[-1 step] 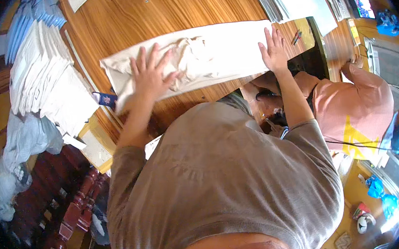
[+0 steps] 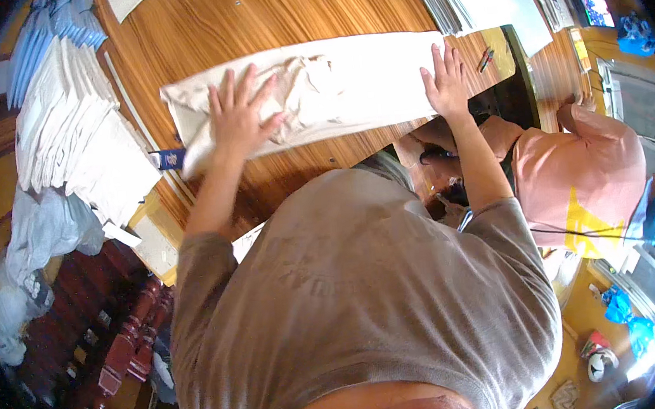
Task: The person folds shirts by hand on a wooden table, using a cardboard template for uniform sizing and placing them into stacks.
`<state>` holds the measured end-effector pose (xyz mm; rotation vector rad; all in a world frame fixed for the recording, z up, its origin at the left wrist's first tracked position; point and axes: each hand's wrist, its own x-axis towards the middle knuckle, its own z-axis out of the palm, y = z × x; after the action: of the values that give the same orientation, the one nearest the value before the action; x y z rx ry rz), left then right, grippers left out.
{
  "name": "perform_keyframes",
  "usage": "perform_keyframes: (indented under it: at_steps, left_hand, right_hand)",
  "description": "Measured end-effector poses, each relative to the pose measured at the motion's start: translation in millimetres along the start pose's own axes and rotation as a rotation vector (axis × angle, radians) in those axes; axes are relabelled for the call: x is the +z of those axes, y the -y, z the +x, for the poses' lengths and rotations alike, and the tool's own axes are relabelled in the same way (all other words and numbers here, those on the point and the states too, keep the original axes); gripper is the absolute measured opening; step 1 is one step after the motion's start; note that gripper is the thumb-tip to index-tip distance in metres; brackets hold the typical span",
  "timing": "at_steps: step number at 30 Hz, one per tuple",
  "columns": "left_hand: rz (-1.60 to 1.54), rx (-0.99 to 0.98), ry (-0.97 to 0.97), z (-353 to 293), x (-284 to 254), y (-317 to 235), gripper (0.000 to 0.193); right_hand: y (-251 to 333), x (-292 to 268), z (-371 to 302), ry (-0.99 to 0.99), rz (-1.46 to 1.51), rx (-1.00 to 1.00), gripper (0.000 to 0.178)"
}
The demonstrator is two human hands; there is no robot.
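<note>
A long, folded piece of cream cloth lies across the wood-grain table in front of me. My left hand rests on its left part, fingers spread, beside a bunched, wrinkled patch. At the smoother right end, my right hand lies flat with its fingers apart. Neither hand grips the cloth. A small dark blue tag or packet is next to the cloth's left end.
White folded cloths are stacked at the left, with blue ones behind. Pale sheets lie at the far right, and a small red-and-dark tool lies nearer. A co-worker in a pink top is at the right.
The cloth's left end and my left hand have shifted slightly away from me. My right hand stays at the right end.
</note>
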<state>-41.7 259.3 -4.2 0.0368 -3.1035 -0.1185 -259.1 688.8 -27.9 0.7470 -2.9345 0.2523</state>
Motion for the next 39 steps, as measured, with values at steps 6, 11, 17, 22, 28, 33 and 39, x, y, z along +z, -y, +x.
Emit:
perform_keyframes:
  at_steps: [6, 11, 17, 22, 28, 33, 39]
  left_hand:
    - [0.111, 0.289, -0.085, 95.9, 4.4, 115.2, 0.077]
    - [0.027, 0.157, -0.319, 107.4, -3.7, 73.3, 0.078]
    - [-0.472, 0.335, -0.062, 51.4, -2.2, -202.2, 0.105]
    - [-0.075, 0.180, -0.105, 30.5, 38.1, -269.3, 0.068]
    - [-0.355, 0.106, -0.113, 5.0, 29.3, -298.7, 0.049]
    - [-1.735, -0.521, 0.093, -19.6, 5.5, -292.0, 0.058]
    - [-2.312, -0.656, -0.661, 2.4, -19.4, -234.6, 0.065]
  right_hand:
    - [54.1, -31.8, -16.2, -0.057, 0.004, -0.121, 0.073]
    - [32.1, -26.9, -17.9, 0.129, 0.050, -0.236, 0.070]
    - [13.1, -39.4, -8.7, 0.022, 0.151, -0.384, 0.055]
    - [1.4, -80.8, 8.3, 0.198, 0.235, -0.683, 0.081]
    - [-29.9, -67.4, 4.9, 0.416, 0.238, -0.958, 0.087]
    - [-44.7, -60.1, 22.1, 0.459, 0.669, -0.759, 0.031]
    - [90.6, -57.6, 101.4, 0.428, 1.034, -0.413, 0.045]
